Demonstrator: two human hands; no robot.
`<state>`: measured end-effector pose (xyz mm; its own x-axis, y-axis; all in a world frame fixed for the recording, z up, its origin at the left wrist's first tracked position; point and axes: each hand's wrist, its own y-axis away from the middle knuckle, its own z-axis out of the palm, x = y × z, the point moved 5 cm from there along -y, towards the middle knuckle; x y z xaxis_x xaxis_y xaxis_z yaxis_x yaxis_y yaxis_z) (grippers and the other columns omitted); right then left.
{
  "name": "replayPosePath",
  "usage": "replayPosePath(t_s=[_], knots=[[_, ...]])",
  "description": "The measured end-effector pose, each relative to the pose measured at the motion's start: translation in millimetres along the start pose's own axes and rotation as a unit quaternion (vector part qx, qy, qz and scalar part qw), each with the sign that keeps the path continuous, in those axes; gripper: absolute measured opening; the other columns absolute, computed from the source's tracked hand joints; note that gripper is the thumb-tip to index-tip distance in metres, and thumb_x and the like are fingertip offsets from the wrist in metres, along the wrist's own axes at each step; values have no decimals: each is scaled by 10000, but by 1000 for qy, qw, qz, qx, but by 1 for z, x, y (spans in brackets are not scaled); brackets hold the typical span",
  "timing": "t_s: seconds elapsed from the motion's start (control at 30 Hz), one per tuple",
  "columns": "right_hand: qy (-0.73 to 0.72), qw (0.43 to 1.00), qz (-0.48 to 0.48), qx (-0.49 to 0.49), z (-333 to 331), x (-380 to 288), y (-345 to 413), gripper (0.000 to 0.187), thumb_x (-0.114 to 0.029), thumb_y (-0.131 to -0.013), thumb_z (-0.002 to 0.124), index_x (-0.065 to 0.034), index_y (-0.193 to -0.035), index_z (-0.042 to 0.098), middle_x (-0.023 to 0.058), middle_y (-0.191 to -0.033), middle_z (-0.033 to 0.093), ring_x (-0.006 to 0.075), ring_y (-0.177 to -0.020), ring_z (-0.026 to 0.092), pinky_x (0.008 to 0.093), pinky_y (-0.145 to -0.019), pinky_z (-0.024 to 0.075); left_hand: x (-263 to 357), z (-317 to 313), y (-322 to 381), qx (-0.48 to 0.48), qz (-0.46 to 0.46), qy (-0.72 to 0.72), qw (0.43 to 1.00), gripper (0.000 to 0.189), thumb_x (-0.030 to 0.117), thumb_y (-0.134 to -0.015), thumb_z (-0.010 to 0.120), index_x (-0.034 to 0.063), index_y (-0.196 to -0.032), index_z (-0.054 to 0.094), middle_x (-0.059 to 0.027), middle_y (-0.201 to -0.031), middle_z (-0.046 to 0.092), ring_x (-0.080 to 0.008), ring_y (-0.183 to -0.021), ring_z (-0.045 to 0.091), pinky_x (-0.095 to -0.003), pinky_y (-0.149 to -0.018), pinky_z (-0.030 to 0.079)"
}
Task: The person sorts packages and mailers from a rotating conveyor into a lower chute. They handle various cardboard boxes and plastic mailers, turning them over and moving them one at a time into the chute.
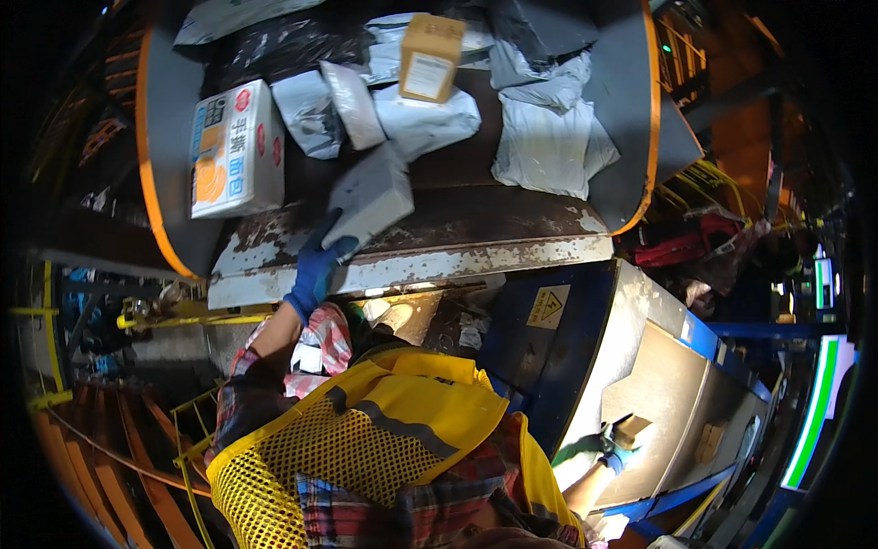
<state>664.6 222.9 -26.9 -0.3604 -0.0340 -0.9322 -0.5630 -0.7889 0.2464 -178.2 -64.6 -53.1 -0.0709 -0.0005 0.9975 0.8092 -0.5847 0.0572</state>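
My left hand (317, 267), in a blue glove, grips the near end of a grey-white box (370, 195), which is tilted and slightly blurred over the chute's worn lip. At the lower right, my right hand (617, 456), also gloved, holds a small brown cardboard box (632, 431) above a conveyor belt (651, 391). Left of the grey-white box stands a printed white carton (236, 151). Beyond it lie a silver-grey mailer bag (306, 113), a pale flat packet (353, 103) and a white mailer bag (432, 123). A brown carton (431, 58) with a label rests on the white bag.
Grey side walls with orange edges (651, 137) flank the chute, whose lip (439, 266) has peeling paint. White bags (545, 137) lie at its right. A blue panel (542, 343) bears an electrical warning sign. Another small carton (710, 441) sits farther along the belt.
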Motion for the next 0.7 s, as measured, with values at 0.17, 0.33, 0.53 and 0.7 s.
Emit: replayPosePath(t_s=[0.17, 0.33, 0.53, 0.7], knots=[[328, 776, -477, -250, 180, 79, 169, 559, -312, -1020, 617, -20, -1483, 503, 129, -1423, 567, 260, -1280, 562, 373, -1070, 488, 34, 62, 89, -192, -139, 356, 904, 614, 165, -1004, 637, 35, -1540, 366, -175, -1401, 595, -332, -1196, 664, -374, -933, 607], [66, 683, 278, -672, 298, 152, 349, 607, -368, -1003, 579, -94, -1529, 448, 121, -1537, 504, 318, -1429, 446, 473, -1231, 288, 49, 144, 135, -354, -278, 406, 795, 639, 269, -1050, 580, 66, -1598, 321, -188, -1575, 438, -350, -1395, 501, -461, -1146, 480], [-90, 720, 447, -524, 326, 96, 382, 496, -283, -1017, 651, -55, -1433, 505, 103, -1343, 610, 268, -1192, 606, 425, -1045, 500, 42, 101, 10, -220, 36, -145, 964, 593, 305, -957, 743, 43, -1446, 532, -98, -1341, 641, -209, -1201, 605, -379, -1019, 507], [49, 804, 224, -549, 314, 86, 360, 419, -141, -986, 671, -6, -1364, 547, 94, -1241, 655, 224, -1093, 647, 369, -988, 530, 10, -21, -174, 49, 45, -158, 985, 602, 279, -880, 828, -4, -1345, 570, -143, -1226, 657, -252, -1102, 612, -390, -985, 479]])
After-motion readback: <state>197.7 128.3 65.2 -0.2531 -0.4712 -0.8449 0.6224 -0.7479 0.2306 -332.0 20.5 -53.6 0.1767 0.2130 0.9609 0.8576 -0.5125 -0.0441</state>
